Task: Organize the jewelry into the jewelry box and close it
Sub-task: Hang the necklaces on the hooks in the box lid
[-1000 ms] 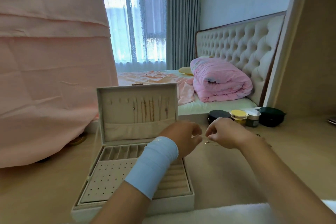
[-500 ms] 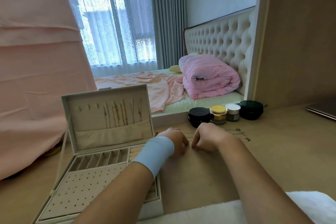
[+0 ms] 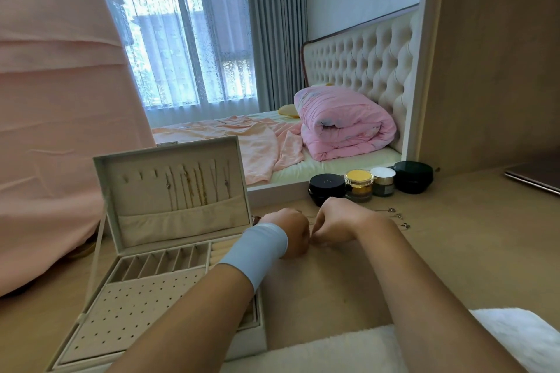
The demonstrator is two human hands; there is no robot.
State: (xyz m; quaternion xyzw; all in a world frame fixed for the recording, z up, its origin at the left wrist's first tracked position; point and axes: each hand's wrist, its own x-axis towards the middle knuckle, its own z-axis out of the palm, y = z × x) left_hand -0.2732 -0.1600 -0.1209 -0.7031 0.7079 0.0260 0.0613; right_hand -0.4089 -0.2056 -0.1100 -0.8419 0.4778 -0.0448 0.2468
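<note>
A: Stock so far?
B: Necklaces (image 3: 194, 188) hung in box (image 3: 136, 309) lid, left of your fingers. Loose pieces (image 3: 400, 216) right of them, unsorted. Left hand (image 3: 291, 233), right hand (image 3: 336, 221): curled, hold hidden. Box open.

L hand (image 3: 292, 235) & R hand (image 3: 338, 221) – both curled, nearly touching.

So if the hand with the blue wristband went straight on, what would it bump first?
Most likely the right hand, just in front of the left hand, though depth is hard to judge.
</note>
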